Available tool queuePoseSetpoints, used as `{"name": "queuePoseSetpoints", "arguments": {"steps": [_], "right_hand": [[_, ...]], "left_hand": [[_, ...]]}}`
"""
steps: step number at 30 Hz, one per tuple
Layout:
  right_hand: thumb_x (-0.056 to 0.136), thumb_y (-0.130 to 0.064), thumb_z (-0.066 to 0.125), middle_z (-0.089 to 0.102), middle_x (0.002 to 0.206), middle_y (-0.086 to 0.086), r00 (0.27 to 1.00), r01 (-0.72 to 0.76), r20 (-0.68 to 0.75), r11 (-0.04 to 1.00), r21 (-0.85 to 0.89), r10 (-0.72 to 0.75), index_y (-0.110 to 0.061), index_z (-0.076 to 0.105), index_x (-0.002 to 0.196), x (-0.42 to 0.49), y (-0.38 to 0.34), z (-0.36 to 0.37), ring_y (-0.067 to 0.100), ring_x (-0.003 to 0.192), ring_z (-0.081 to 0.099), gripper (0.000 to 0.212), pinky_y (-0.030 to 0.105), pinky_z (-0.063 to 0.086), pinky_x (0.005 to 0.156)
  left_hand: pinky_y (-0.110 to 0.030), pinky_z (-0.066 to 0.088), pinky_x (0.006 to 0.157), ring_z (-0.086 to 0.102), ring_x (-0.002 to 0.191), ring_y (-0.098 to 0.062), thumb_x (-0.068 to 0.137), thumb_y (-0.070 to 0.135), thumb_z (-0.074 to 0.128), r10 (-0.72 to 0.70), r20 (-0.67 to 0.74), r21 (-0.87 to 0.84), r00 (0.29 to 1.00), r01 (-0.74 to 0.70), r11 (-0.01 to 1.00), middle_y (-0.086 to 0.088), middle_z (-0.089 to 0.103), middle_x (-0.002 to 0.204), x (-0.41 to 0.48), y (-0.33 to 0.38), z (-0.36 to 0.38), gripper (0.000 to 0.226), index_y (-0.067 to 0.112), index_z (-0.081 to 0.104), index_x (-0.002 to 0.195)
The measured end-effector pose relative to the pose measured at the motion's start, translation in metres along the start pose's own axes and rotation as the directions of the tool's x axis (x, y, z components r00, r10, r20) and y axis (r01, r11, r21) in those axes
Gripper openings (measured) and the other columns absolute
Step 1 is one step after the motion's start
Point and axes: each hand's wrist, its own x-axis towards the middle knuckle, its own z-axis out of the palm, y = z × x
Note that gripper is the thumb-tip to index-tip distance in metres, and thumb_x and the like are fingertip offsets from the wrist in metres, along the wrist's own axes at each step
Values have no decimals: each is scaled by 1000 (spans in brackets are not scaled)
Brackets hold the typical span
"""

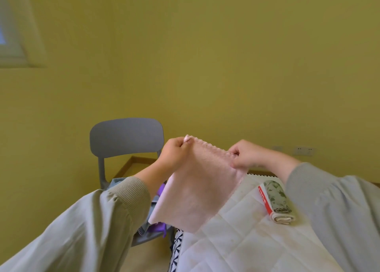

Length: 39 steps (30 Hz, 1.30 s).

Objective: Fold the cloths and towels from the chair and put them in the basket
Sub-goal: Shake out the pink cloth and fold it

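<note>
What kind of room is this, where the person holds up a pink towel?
Probably a room in a home, perhaps a bedroom: a quilted white cover like bedding, a grey chair with cloths on its seat, and sockets on the plain yellow wall.

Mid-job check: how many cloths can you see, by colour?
Pink fluffy towel, pinched by left hand and right hand: 1
Green-patterned folded cloth on white quilted surface: 1
Purple cloth on grey plastic chair: 1
Pale blue cloth on chair: 1
Total: 4; left sleeve hides more.
</note>
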Motion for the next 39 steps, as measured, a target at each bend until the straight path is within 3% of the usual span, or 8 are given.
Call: {"name": "queuePoseSetpoints", "arguments": {"steps": [5, 12, 17, 22, 26, 31, 36, 39], "right_hand": [[78, 12, 58, 38, 56, 2, 985, -75, -112, 916, 394, 129, -14, 41, 51, -2, 14, 7, 16, 59, 38, 42, 29, 34, 62], [90, -2, 59, 60, 79, 5, 971, 22, -158, 585, 810, 181, -1, 61, 95, -2, 22, 23, 16, 72, 53, 6, 31, 43, 76], [94, -7, 55, 59, 75, 5, 956, 77, -255, 715, 695, 145, -8, 61, 91, -7, 32, 31, 14, 62, 53, 7, 27, 46, 61], [93, -7, 56, 63, 71, 4, 949, 78, -301, 860, 504, 90, -5, 61, 87, -18, 48, 33, 12, 58, 58, 8, 23, 49, 52], [93, -8, 56, 61, 66, 2, 970, -3, -200, 834, 551, 136, -7, 60, 85, -17, 67, 41, 10, 52, 58, 9, 20, 48, 45], [92, -12, 58, 58, 78, 10, 958, -124, -138, 798, 590, 251, -1, 60, 94, 7, 103, 51, 22, 66, 58, 11, 33, 55, 59], [86, -8, 63, 43, 66, 6, 912, -223, -197, 837, 499, 360, -8, 51, 69, 51, 143, 82, 19, 69, 46, 21, 36, 51, 68], [81, -7, 66, 27, 54, -2, 904, -217, -284, 916, 337, 318, -19, 32, 51, 77, 167, 101, 16, 59, 28, 47, 29, 23, 55]], "left_hand": [[-26, 18, 49, 23, 49, -12, 99, 29, 44, -38, -66, -14, 997, 37, 999, 5, 23, 54, -1, -5, -11, 45, 19, 25, 60], [-28, 23, 52, 30, 55, -17, 99, 36, 44, -148, -43, -108, 988, 143, 984, -2, 30, 59, -5, -17, -16, 38, 13, 37, 69], [-30, 30, 57, 36, 74, -24, 99, 37, 44, -217, 80, -179, 973, 228, 957, -11, 38, 81, -10, -28, -6, 25, 14, 47, 91], [-36, 48, 72, 51, 80, -23, 98, 36, 48, -321, 185, -190, 929, 354, 916, -11, 53, 89, -16, -35, 6, 32, 7, 59, 89], [-36, 45, 77, 52, 84, -23, 98, 35, 49, -381, 261, -172, 887, 431, 886, -11, 56, 93, -14, -47, 21, 29, 12, 63, 88], [-26, 53, 60, 58, 67, -16, 98, 32, 49, -409, 237, -157, 881, 450, 879, -4, 59, 78, 5, -72, 50, 27, 13, 62, 83], [-24, 32, 54, 37, 57, -16, 96, 28, 52, -283, 120, 115, 952, 270, 956, -3, 40, 60, 32, -124, 89, 35, 13, 48, 65], [-28, 16, 46, 22, 48, -14, 95, 26, 53, -184, 95, 324, 978, 144, 935, 1, 25, 52, 48, -153, 109, 51, 18, 29, 51]]}}
